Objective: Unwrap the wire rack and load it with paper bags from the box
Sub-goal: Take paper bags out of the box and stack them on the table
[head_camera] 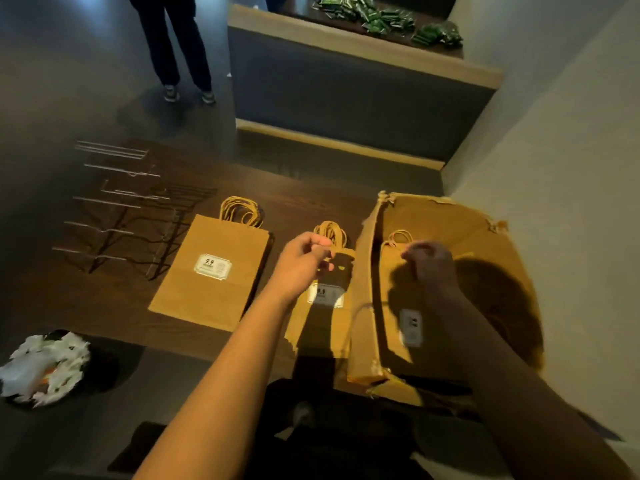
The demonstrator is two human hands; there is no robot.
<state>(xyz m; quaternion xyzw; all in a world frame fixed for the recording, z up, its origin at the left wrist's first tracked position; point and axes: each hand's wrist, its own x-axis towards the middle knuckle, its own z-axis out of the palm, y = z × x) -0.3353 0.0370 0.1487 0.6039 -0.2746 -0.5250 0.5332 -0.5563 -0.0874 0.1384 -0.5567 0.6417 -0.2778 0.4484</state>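
Near edge, left: a bin (20, 398) stuffed with crumpled white wrapping (45, 367) is seen on the floor. Two forearms are stretched forward over a dark wood table (104, 306).

The left hand (301, 268) is curled over the middle stack of paper bags (322, 317); its fingers look pinched near the twisted handles (330, 233), but whether anything is actually gripped cannot be told, blur and shadow. The right hand (429, 266) is held inside the torn cardboard box (485, 278), fingers bent at the handles of a bag in the box (398, 306); a firm grasp cannot be confirmed either.

Just left of the middle stack, another stack (211, 275) is laid flat, label up, handles pointing away.

Further left, the wire rack (117, 209) is stood on the table, bare of wrap, prongs sticking out, no bags on it yet.

Handling, as judged: bags are light, thin, floppy and easily creased; slippage within a stack is likely. Best taken by the cord handles or pinched at the stiffer top fold. The rack is rigid, light, could be tipped when loaded.

Far: a counter (363, 81) with green packets (377, 15), and a standing person's legs (180, 46).
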